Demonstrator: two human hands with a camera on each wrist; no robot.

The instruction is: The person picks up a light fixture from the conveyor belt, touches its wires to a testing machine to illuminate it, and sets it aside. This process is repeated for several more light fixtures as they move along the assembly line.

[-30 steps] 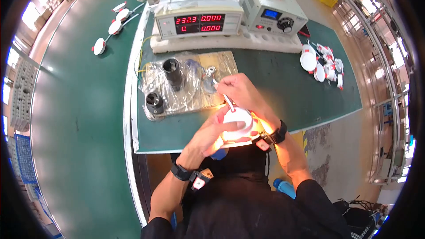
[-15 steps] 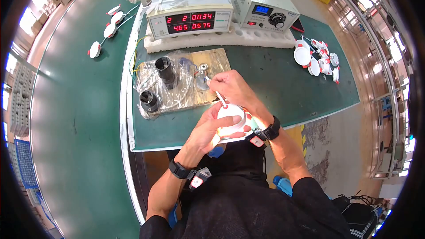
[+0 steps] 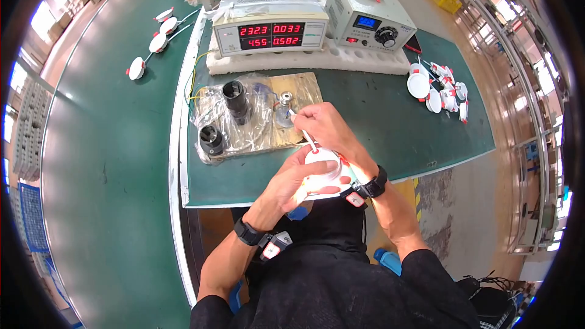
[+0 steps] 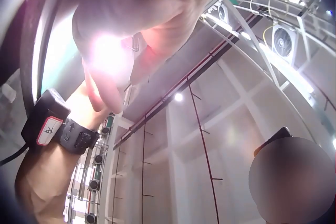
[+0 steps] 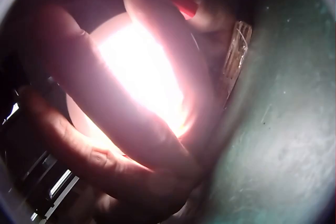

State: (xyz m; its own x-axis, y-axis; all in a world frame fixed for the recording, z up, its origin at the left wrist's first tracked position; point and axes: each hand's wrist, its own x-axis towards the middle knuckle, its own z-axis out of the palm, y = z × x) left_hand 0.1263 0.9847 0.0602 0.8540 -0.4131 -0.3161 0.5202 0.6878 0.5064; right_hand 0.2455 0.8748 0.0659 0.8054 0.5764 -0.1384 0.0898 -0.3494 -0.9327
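Note:
A round white lamp [image 3: 323,169], lit on its lower face, is gripped by the left hand [image 3: 289,181] near the table's front edge. The thumb lies across its back. Its white cable [image 3: 309,139] runs up to the right hand [image 3: 329,127], which pinches the cable's end beside the metal post [image 3: 285,99] on the wrapped board [image 3: 304,88]. Whether the wire touches metal is hidden. The left wrist view has the bright glow [image 4: 109,53] among the left hand's fingers; in the right wrist view the glowing lamp face [image 5: 139,66] shows between fingers.
Two black sockets [image 3: 236,100] [image 3: 211,139] stand on the board's left. Behind are a meter [image 3: 271,33] with red digits and a grey box [image 3: 372,24] with a dial. Several white lamps [image 3: 434,100] lie at the right, others [image 3: 137,68] on the left green surface.
The lamp's glow has gone from orange to white. The meter's lower left digits rose from 0 to 4.65, then read 4.55. Both hands keep their hold with only slight shifts.

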